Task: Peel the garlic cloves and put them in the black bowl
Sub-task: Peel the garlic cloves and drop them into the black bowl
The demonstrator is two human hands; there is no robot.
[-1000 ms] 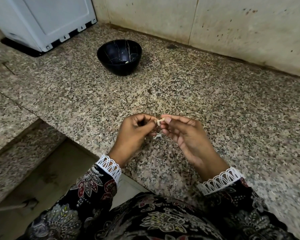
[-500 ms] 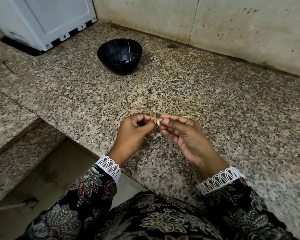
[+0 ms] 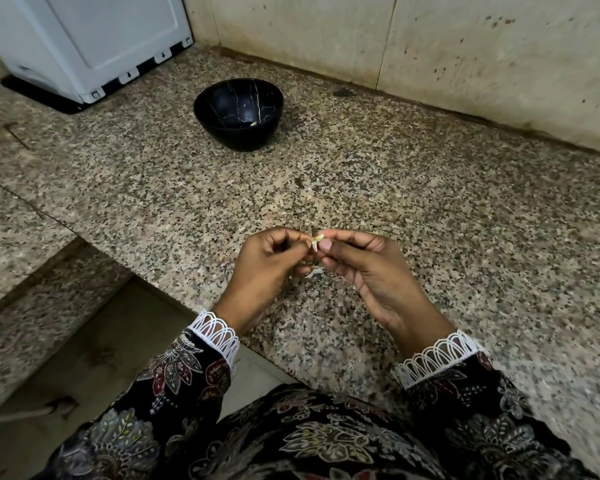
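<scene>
Over the near counter (image 3: 430, 209), the left hand (image 3: 267, 268) and right hand (image 3: 371, 271) meet fingertip to fingertip, fingers pinching a small pale garlic clove (image 3: 316, 240); the black bowl (image 3: 238, 112) sits far left.

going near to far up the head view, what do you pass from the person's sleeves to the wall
patterned sleeves → left hand and right hand pinching a garlic clove between them → bare stretch of granite counter → black bowl → white appliance and tiled wall
</scene>
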